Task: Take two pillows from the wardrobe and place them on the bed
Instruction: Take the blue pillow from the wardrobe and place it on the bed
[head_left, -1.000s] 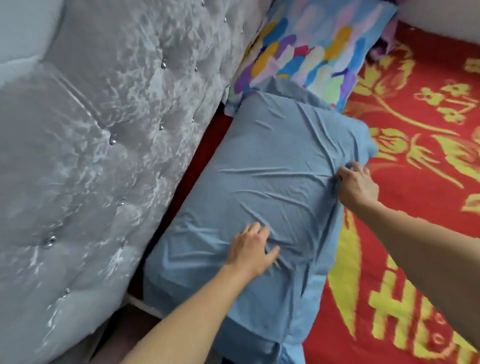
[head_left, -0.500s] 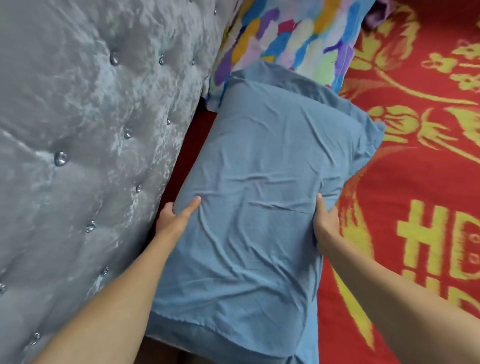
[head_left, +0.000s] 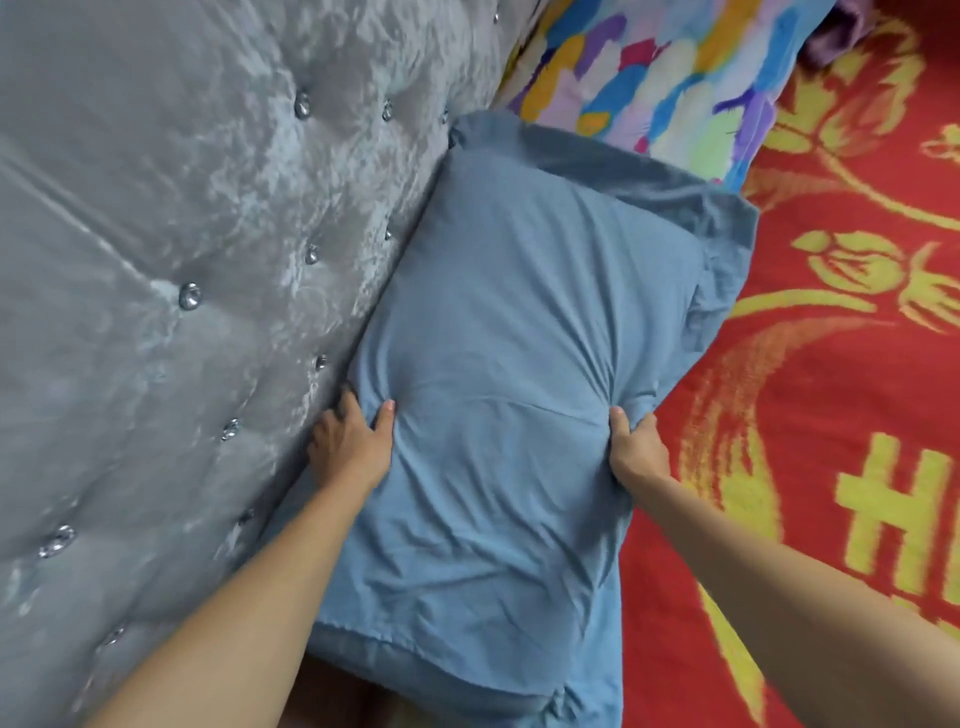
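Observation:
A blue pillow lies on the bed, its long left side pressed against the grey tufted headboard. My left hand grips the pillow's left edge, thumb on top and fingers tucked between pillow and headboard. On the opposite edge my right hand pinches the fabric, which bunches into creases there. Behind the blue pillow lies a second pillow with a multicoloured brushstroke pattern, its near end partly covered by the blue pillow's flap.
A red bed cover with yellow flowers and letters spreads to the right of both pillows. The headboard, studded with shiny buttons, fills the left side. A purple cloth shows at the top right.
Both hands went from resting on top of the blue pillow to gripping its two side edges. The pillow now sits tighter against the headboard, hiding the dark gap beside it.

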